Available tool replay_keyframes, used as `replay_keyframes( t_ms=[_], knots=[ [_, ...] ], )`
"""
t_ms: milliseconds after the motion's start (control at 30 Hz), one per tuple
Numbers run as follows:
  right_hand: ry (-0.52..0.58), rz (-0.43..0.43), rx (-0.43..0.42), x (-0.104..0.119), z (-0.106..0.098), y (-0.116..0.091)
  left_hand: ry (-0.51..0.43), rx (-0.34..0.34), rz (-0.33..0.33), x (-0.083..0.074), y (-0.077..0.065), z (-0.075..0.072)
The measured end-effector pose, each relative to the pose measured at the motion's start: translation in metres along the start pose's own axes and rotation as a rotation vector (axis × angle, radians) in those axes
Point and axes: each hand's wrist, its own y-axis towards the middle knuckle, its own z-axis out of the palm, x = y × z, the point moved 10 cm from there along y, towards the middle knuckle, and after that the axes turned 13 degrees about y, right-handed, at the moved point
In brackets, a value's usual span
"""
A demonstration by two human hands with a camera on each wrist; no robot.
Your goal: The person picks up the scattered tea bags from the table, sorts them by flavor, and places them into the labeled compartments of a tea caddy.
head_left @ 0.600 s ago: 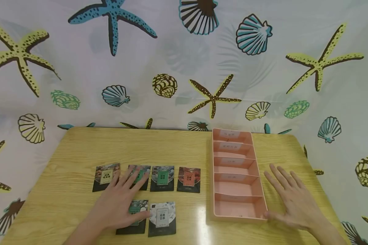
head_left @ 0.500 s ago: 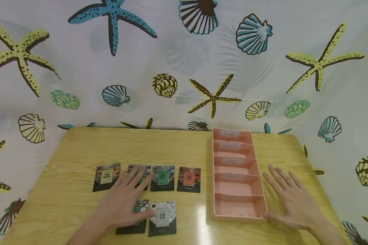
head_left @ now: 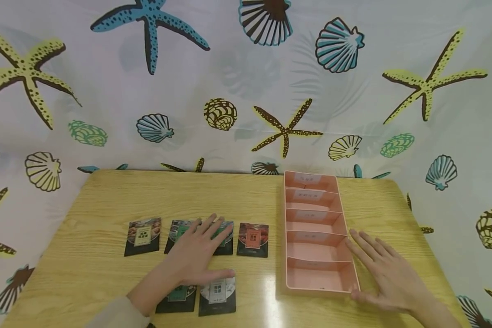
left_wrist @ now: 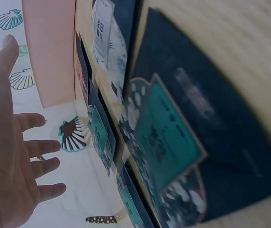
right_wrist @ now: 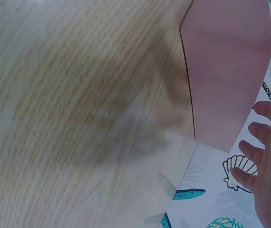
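My left hand (head_left: 194, 255), fingers spread and palm down, hovers above the tea sachets, partly hiding two green-labelled sachets (head_left: 228, 243) in the back row. Under its thumb lies a white-labelled sachet (head_left: 217, 298); a green-labelled sachet (head_left: 176, 300) beside it is half covered by the wrist. The left wrist view shows that hand (left_wrist: 12, 156) apart from the green sachet (left_wrist: 173, 128) below. My right hand (head_left: 391, 280) is spread at the right side of a pink divided box (head_left: 320, 279), its thumb right at the front corner. Neither hand holds anything.
A yellow-labelled sachet (head_left: 142, 237) lies at the left of the back row, a red-labelled sachet (head_left: 252, 240) at its right end. Paper labels mark several box compartments. Behind the wooden table (head_left: 213, 191) hangs a cloth (head_left: 246, 82) printed with shells and starfish.
My left hand has moved right across the sachets, from the left green ones toward the white and right green ones. The right hand has shifted slightly left and nearer, against the box's side.
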Motion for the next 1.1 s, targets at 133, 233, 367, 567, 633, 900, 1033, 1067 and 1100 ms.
replay_keyframes(
  t_ms=[133,233,367,567,633,900,1033,1067,1100],
  knots=[
    [0.018,-0.012,0.019,0.001,0.004,0.000,0.008,0.022,0.029,-0.006,0.014,0.002],
    [0.021,-0.018,0.026,0.002,0.006,0.001,0.013,0.051,0.060,-0.010,0.021,0.006],
    [0.020,-0.022,0.030,0.003,0.007,0.001,0.044,0.059,0.102,-0.014,0.029,0.010],
    [0.010,-0.013,0.038,0.002,0.008,0.000,0.078,0.073,0.138,-0.020,0.041,0.014],
    [0.009,-0.017,0.036,0.002,0.008,0.000,0.081,0.091,0.144,-0.022,0.044,0.016],
    [0.001,-0.002,0.040,0.002,0.008,0.000,0.126,0.132,0.163,-0.025,0.060,0.018],
    [0.000,0.000,0.044,0.003,0.007,0.000,0.149,0.110,0.177,-0.027,0.069,0.018],
    [0.000,-0.001,0.044,0.003,0.006,0.000,0.156,0.108,0.180,-0.027,0.070,0.019],
    [0.000,-0.001,0.045,0.003,0.006,0.001,0.164,0.106,0.184,-0.028,0.072,0.021]
  ],
)
